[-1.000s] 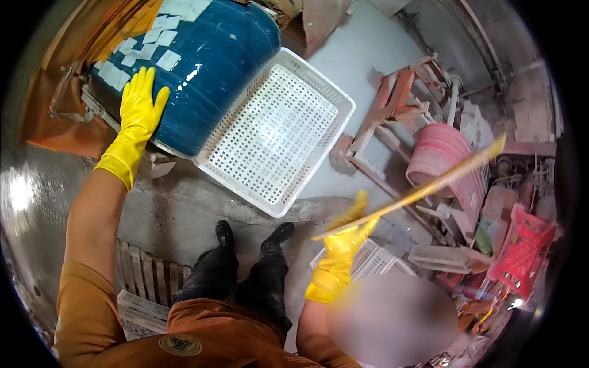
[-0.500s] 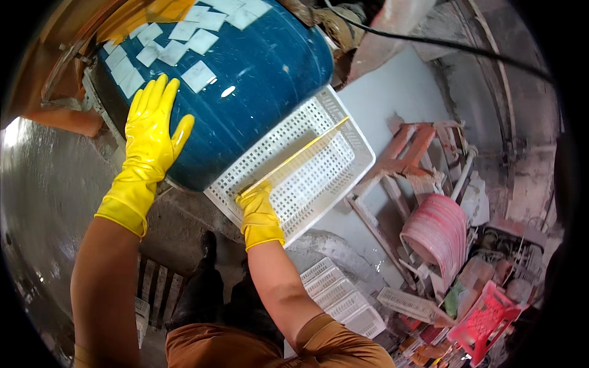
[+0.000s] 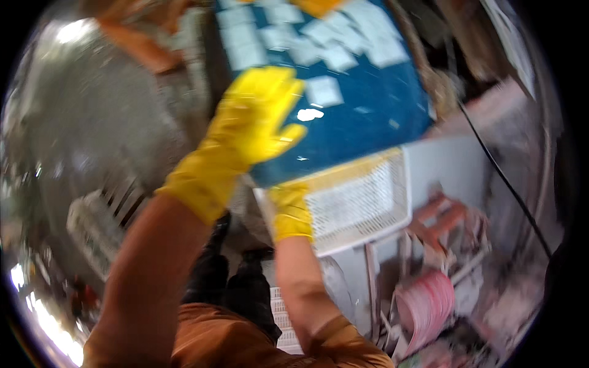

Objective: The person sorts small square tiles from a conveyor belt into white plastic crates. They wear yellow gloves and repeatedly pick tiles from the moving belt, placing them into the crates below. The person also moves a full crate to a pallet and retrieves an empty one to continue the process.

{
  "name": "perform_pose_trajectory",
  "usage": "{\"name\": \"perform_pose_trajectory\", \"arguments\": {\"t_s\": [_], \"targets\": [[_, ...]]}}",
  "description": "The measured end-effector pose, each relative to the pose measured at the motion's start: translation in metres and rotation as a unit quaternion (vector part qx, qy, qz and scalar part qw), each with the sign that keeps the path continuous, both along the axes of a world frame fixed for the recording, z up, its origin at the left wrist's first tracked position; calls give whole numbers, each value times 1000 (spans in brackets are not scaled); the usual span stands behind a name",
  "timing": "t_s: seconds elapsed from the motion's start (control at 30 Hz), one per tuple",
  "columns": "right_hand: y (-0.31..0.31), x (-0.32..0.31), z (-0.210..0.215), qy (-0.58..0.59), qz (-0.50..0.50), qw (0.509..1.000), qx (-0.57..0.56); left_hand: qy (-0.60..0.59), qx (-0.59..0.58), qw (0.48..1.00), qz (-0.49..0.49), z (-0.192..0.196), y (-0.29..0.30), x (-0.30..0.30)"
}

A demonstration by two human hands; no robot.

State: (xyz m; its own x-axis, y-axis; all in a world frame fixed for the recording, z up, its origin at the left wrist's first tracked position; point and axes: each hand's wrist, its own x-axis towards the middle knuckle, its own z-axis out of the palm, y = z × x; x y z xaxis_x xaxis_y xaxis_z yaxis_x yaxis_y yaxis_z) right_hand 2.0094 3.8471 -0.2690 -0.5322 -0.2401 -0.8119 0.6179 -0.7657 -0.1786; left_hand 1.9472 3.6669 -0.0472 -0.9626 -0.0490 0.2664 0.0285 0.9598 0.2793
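Note:
My left hand (image 3: 261, 113), in a yellow rubber glove, is open over the left edge of the wet blue surface (image 3: 362, 132), its fingers stretched out and smeared by motion. Several white square tiles (image 3: 323, 91) lie on that surface beyond and beside the hand. My right hand (image 3: 292, 211), gloved the same way, is closed on the near end of a long, thin yellow board (image 3: 346, 173). The board runs along the front edge of the blue surface, above a white perforated plastic basket (image 3: 362, 236). The right fingertips are partly hidden.
A rusty reddish frame (image 3: 438, 221) and a stack of pink round-edged pieces (image 3: 426, 306) stand to the right. White crates (image 3: 283, 319) sit below by my legs. A black cable (image 3: 503, 165) hangs at the right. Wet grey floor (image 3: 116, 116) spreads out on the left.
The view has swung left, so the blue surface and basket sit farther right. My right hand has brought the yellow board up against the blue surface's front edge. My left hand stays near its left edge.

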Motion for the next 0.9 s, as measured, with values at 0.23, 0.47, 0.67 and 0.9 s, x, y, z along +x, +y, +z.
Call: {"name": "perform_pose_trajectory", "arguments": {"t_s": [0.23, 0.47, 0.67, 0.9], "targets": [[83, 4, 72, 134, 146, 949, 244, 72, 74, 995, 1, -25, -9, 4], [-52, -117, 177, 442, 132, 547, 698, 119, 92, 988, 39, -27, 4, -4], [-46, -148, 145, 450, 113, 432, 773, 197, 164, 958, 125, -30, 8, -13], [-61, -125, 170, 461, 180, 374, 784, 253, 340, 898, 119, -41, -45, 108]]}}
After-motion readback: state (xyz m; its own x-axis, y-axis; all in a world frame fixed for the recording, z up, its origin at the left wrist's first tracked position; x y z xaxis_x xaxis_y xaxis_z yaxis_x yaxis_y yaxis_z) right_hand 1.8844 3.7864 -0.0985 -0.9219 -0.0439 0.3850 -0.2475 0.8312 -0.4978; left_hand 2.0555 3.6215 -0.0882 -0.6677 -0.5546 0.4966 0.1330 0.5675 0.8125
